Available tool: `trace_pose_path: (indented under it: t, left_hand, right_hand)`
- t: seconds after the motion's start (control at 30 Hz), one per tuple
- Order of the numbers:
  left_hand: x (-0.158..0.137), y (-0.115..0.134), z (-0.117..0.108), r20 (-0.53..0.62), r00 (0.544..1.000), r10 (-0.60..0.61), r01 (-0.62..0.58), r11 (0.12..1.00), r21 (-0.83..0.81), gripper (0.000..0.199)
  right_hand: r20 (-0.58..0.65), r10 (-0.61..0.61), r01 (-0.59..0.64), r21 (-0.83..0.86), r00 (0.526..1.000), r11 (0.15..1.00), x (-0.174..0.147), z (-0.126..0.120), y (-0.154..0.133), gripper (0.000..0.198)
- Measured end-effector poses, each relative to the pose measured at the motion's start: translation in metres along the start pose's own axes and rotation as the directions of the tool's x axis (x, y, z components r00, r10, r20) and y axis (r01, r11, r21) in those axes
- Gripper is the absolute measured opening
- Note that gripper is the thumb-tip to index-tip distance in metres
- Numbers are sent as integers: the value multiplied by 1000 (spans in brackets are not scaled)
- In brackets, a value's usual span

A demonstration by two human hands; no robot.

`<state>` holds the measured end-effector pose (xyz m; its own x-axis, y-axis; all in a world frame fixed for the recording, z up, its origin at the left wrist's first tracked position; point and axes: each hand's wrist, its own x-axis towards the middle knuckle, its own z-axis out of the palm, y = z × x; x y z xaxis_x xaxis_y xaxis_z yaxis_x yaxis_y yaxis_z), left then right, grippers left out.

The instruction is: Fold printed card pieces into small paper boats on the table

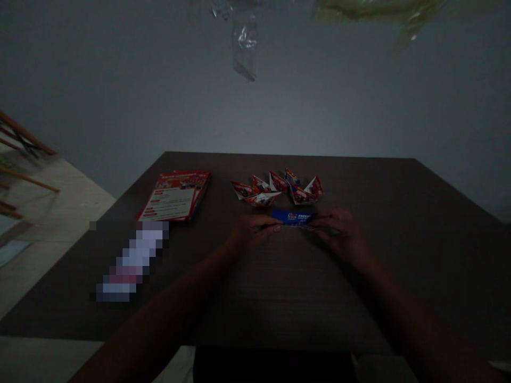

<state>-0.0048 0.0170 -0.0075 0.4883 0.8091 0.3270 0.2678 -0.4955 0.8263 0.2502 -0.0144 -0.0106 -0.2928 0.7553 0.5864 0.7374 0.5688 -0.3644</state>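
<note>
Leaflets (171, 199) lie stacked on the left of our table (399, 213). Our left hand (254, 230) pinches one end of a folded blue paper (293, 217), just before some paper boats (278, 182), their hollows too dark for us to read. Our right hand (342, 234) grips the other end.

A plain grey wall (339, 96) rises behind the dark, wood-grained desk (255, 303). Against its upper part hangs a strip of clear, crinkled plastic (244, 48), with something yellow-green (363, 10) to the right, perhaps plastic too, though it is cut off and dim. On the desk's left side lies a long pixelated object (136, 260), mostly pale. Farther left, brown bars (27, 130) stand over a light floor (75, 197).
</note>
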Motion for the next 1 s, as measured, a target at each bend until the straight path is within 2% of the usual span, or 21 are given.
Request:
trace_pose_path:
  t: [0.1, 0.2, 0.27, 0.37, 0.47, 0.53, 0.6, 0.77, 1.0]
  left_hand:
    - [-1, 1, 1, -94, 994, 57, -53, 998, 41, 19]
    - [-1, 1, 0, -145, 975, 169, -144, 975, 168, 19]
    - [-2, 0, 0, -133, 957, 258, -214, 937, 274, 20]
    - [-4, -1, 3, -105, 922, 371, -299, 859, 415, 21]
    - [-4, -1, 9, -92, 886, 453, -352, 790, 501, 21]
    - [-4, 0, 12, -90, 870, 485, -373, 767, 522, 20]
    - [-4, 1, 14, -94, 869, 485, -379, 776, 503, 20]
    - [-3, 9, 13, -84, 913, 400, -351, 871, 344, 21]
    - [-5, 13, 21, -190, 939, 286, -244, 945, 220, 18]
  right_hand:
    - [-68, 30, -35, -87, 997, 996, 1, -3, -8, 16]
    - [-83, 90, -95, -67, 992, 993, 1, -2, -19, 27]
    - [-94, 164, -162, 35, 982, 986, 1, 2, -27, 35]
    - [-8, 224, -215, 243, 975, 946, -1, 14, -37, 43]
    - [8, 279, -254, 445, 960, 859, -2, 27, -46, 38]
    - [23, 318, -284, 515, 948, 809, -1, 33, -49, 28]
    - [13, 354, -302, 551, 935, 778, -1, 37, -50, 22]
    - [-17, 430, -345, 567, 903, 748, -2, 37, -46, 15]
    - [-23, 470, -366, 595, 882, 715, -1, 35, -49, 11]
